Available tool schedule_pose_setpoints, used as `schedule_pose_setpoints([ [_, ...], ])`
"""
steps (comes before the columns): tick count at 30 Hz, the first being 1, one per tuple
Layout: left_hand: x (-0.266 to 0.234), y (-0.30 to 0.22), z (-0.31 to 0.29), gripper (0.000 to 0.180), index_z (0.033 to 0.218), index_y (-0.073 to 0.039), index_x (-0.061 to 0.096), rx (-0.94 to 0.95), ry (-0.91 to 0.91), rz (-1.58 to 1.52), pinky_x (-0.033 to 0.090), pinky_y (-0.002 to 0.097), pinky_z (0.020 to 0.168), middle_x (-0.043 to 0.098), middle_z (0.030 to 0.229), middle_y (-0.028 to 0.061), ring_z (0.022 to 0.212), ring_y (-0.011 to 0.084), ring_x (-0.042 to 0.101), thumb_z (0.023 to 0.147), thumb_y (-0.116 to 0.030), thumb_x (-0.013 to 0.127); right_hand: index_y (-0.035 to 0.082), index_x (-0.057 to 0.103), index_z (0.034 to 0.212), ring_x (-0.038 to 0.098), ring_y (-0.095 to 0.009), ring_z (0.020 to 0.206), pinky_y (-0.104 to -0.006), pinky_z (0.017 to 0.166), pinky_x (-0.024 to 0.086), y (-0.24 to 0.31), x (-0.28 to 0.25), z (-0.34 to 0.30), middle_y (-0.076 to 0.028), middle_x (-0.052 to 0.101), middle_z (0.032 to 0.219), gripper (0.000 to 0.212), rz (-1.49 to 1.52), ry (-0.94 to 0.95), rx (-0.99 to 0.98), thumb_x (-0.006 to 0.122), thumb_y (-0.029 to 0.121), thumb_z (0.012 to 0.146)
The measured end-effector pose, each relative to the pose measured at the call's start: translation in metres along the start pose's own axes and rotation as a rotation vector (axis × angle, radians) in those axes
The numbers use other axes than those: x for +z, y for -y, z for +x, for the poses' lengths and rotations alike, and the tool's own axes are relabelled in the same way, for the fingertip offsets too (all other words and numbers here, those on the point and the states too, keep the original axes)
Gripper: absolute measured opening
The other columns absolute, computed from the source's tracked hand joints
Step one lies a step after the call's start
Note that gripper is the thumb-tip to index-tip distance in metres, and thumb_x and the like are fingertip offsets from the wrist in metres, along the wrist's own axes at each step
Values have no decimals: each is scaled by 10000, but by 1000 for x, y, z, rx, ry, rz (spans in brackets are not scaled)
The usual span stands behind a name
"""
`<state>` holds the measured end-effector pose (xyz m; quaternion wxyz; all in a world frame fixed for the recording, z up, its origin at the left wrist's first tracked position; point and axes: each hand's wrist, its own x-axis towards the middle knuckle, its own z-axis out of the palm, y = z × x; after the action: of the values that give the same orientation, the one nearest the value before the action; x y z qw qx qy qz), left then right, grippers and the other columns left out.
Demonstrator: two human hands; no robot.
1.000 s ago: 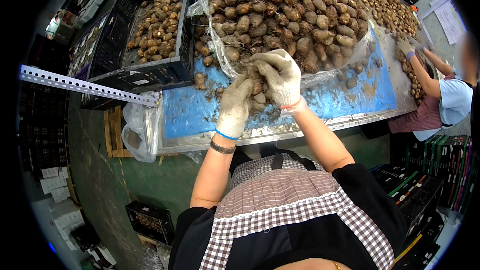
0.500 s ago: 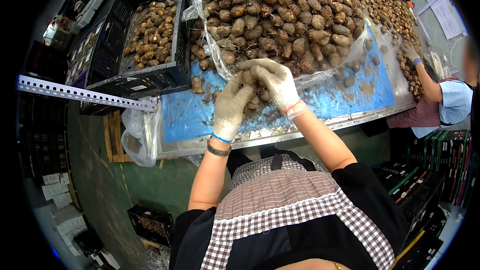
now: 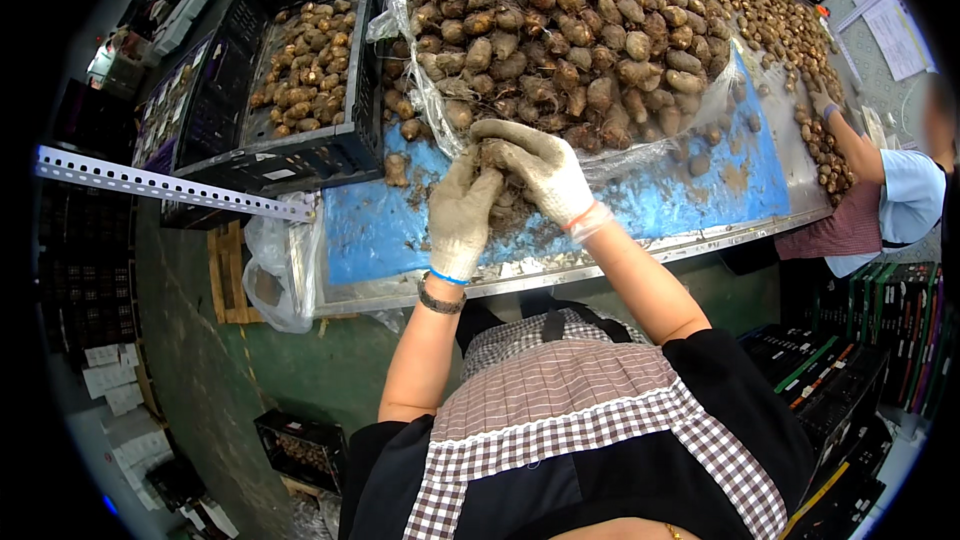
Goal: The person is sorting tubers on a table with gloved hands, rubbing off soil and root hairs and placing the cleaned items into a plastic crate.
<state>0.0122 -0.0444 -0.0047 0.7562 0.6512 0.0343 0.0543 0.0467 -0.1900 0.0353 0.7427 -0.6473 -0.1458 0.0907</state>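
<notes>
Both my hands wear soiled white work gloves and meet over the near edge of the table. My left hand (image 3: 461,218) is closed round a small brown taro (image 3: 492,154), thumb along its side. Over the top of the same taro bends my right hand (image 3: 548,168), its fingers curled and covering much of it. Just beyond lies a big heap of hairy brown taros (image 3: 570,40) in an opened clear plastic bag (image 3: 424,90). A few loose taros and dirt lie under my hands on the blue sheet (image 3: 370,225).
At the left stands a black crate (image 3: 290,155) partly filled with taros. A perforated white metal bar (image 3: 170,185) juts in beside it. On the right, a co-worker's hand (image 3: 824,105) reaches among spread small taros (image 3: 775,25). Stacked black crates (image 3: 820,360) stand at the lower right.
My right fingers have shifted slightly left and down over the taro, and both hands stay together. The co-worker's arm has moved slightly.
</notes>
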Motion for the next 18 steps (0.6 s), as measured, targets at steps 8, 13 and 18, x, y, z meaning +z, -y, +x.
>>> schedule_pose_setpoints([
  [8, 17, -19, 4, 344, 1235, 78, 603, -154, -123, -91, 537, 241, 663, 691, 1056, 105, 828, 111, 650, 946, -107, 580, 10, 716, 1070, 610, -290, 1177, -362, 997, 473, -34, 11, 10, -175, 630, 1298, 220, -405, -164, -495, 579, -21, 901],
  [13, 13, -6, 9, 331, 1266, 42, 579, -181, -90, -327, 549, 218, 579, 685, 961, 74, 735, 107, 661, 959, -81, 577, -9, 705, 1003, 604, -301, 1164, -387, 1003, 467, -34, 11, 3, -187, 614, 1296, 146, -325, -185, -458, 603, 24, 904],
  [18, -4, -16, 13, 352, 1296, 33, 555, -202, -53, -249, 561, 226, 595, 693, 953, 81, 682, 120, 673, 982, -121, 600, -3, 660, 1142, 575, -195, 1174, -328, 995, 468, -33, -1, -1, -149, 589, 1323, 220, -34, -132, -170, 592, 49, 940],
])
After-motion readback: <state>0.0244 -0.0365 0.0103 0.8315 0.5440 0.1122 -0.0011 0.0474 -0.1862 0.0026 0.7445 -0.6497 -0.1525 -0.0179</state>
